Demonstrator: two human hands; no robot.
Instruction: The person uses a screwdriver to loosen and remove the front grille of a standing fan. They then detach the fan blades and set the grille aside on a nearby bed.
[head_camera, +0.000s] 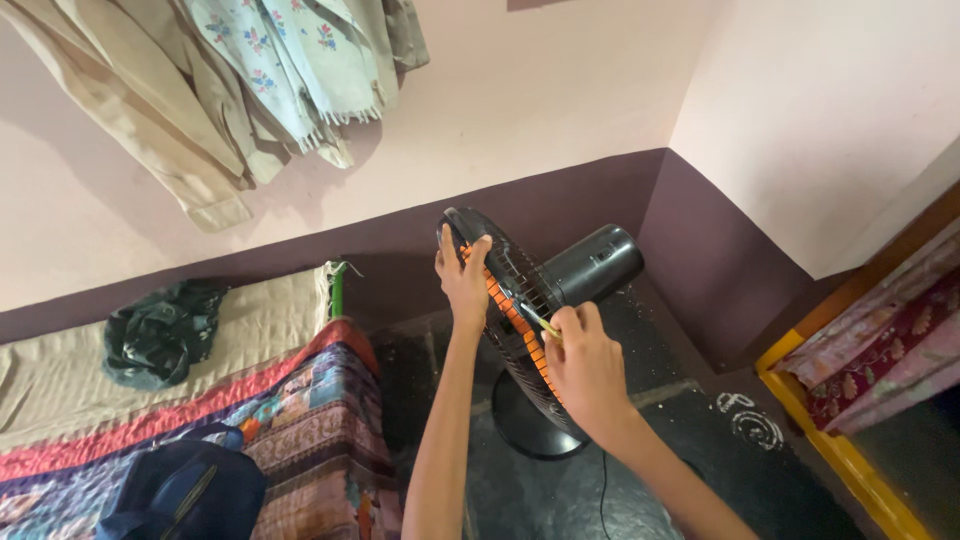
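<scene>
- A black pedestal fan (540, 300) stands on the dark floor (690, 450) near the corner of the room, its round base (525, 420) just beside the bed (200, 400).
- The fan is seen edge-on: the grille (505, 290) faces left, with an orange ring visible behind the wires, and the motor housing (592, 262) points right toward the maroon lower wall.
- The left hand (463, 283) grips the upper rim of the grille, fingers (480, 250) curled over the edge and clamped on it.
- The right hand (588, 368) is lower, at the middle of the grille, fingers closed around a thin yellowish tool (540, 323) whose tip touches the grille wires.
- A black cord (603, 495) trails from the base across the floor.
- The bed carries a patchwork quilt (300, 420), a dark green crumpled cloth (155, 335) and a navy blue bag (180, 490).
- Pale garments (230, 70) hang on the pink wall above the bed.
- A patterned curtain (885, 350) hangs at the right, above a yellow threshold (840, 450).
</scene>
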